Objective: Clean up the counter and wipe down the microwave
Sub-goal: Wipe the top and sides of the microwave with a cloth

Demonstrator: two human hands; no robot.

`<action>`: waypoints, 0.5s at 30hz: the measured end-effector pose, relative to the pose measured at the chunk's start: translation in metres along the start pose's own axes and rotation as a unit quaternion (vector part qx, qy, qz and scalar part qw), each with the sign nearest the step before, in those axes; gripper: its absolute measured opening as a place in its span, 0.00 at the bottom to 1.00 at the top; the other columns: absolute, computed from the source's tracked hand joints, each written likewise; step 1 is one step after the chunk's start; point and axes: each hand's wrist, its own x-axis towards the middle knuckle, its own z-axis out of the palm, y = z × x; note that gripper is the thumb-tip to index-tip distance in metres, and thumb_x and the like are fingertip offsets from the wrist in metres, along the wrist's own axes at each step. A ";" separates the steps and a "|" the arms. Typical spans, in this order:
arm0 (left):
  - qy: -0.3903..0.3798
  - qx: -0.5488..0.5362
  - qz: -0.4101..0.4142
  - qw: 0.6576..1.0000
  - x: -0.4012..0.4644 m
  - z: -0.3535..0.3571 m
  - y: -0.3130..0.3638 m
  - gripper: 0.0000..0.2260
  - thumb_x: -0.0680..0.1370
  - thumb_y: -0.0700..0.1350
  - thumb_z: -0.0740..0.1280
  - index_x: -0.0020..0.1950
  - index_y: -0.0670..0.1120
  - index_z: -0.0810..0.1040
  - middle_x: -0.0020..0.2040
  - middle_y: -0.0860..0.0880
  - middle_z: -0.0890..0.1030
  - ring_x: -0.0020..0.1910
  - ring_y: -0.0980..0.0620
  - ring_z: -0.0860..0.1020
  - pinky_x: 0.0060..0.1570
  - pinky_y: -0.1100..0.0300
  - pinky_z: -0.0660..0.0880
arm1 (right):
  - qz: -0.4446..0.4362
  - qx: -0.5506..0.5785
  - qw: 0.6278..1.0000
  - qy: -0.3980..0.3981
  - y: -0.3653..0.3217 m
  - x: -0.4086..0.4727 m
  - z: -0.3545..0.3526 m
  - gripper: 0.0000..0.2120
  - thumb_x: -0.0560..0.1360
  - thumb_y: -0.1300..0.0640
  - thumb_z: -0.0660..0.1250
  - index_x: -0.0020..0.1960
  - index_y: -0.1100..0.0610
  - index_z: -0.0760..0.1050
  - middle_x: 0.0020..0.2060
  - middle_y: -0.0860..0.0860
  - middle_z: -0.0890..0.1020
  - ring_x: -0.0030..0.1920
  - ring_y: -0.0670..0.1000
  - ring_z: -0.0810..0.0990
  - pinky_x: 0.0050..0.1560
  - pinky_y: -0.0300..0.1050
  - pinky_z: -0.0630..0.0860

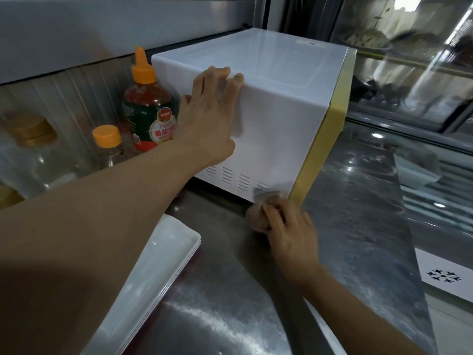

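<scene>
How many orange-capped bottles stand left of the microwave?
2: a tall red sauce bottle with an orange nozzle cap against the white microwave, and a shorter clear bottle with an orange cap further left. Others may be hidden.

A scuffed steel counter [358, 226] carries a white microwave [268, 124] at 12 o'clock, stacked white trays [153, 272] at 7 o'clock, and 2 orange-capped bottles [148, 106] at 10 o'clock.

The white box-shaped microwave [268, 119] at the centre of the frame has a smooth, faintly glossy painted-metal shell with a matt yellow front trim. It stands on a grey stainless-steel counter [358, 213], shiny but smeared and streaked. At lower left lies a glossy white rectangular tray [153, 278], and at upper left a red sauce bottle [148, 108] of clear plastic with an orange plastic cap.
</scene>
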 end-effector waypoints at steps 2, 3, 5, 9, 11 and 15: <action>0.002 0.004 0.003 1.000 0.000 0.002 -0.001 0.43 0.64 0.43 0.73 0.73 0.49 0.53 0.74 0.44 0.54 0.73 0.42 0.53 0.60 0.43 0.69 | -0.102 -0.041 0.994 -0.008 -0.006 0.018 0.014 0.14 0.67 0.62 0.71 0.53 0.58 0.78 0.49 0.57 0.80 0.45 0.58 0.79 0.42 0.47 0.74; 0.005 0.005 0.005 1.000 0.001 0.002 -0.002 0.43 0.64 0.43 0.73 0.73 0.49 0.53 0.74 0.44 0.54 0.72 0.42 0.53 0.59 0.43 0.69 | -0.134 -0.062 0.989 -0.015 -0.009 0.028 0.022 0.14 0.66 0.61 0.70 0.52 0.56 0.78 0.48 0.57 0.80 0.45 0.58 0.79 0.42 0.47 0.74; 0.013 0.010 0.010 1.000 0.001 0.002 -0.003 0.43 0.64 0.43 0.73 0.74 0.49 0.53 0.74 0.43 0.55 0.72 0.41 0.54 0.59 0.43 0.68 | -0.188 -0.113 0.975 -0.024 -0.011 0.043 0.036 0.11 0.67 0.60 0.70 0.49 0.55 0.80 0.45 0.55 0.81 0.43 0.56 0.79 0.40 0.46 0.73; 0.020 0.017 0.012 1.000 0.001 0.002 -0.004 0.43 0.64 0.42 0.73 0.74 0.49 0.53 0.73 0.43 0.56 0.72 0.41 0.55 0.59 0.43 0.68 | -0.219 -0.147 0.965 -0.006 -0.002 0.047 0.046 0.05 0.67 0.60 0.72 0.43 0.57 0.81 0.37 0.53 0.79 0.36 0.56 0.76 0.36 0.48 0.71; 0.016 0.017 0.012 1.000 0.001 0.001 -0.004 0.43 0.64 0.42 0.73 0.74 0.49 0.53 0.73 0.43 0.55 0.72 0.42 0.55 0.60 0.43 0.68 | -0.216 -0.153 0.964 -0.011 0.007 0.041 0.044 0.07 0.67 0.60 0.73 0.44 0.57 0.80 0.38 0.54 0.79 0.36 0.56 0.76 0.37 0.49 0.72; 0.003 0.011 0.009 1.000 0.002 -0.003 -0.003 0.44 0.64 0.42 0.73 0.74 0.49 0.53 0.73 0.44 0.55 0.72 0.42 0.54 0.61 0.43 0.67 | -0.221 -0.139 0.965 -0.008 0.027 0.026 0.030 0.05 0.69 0.63 0.69 0.45 0.58 0.79 0.38 0.55 0.79 0.35 0.56 0.76 0.36 0.49 0.71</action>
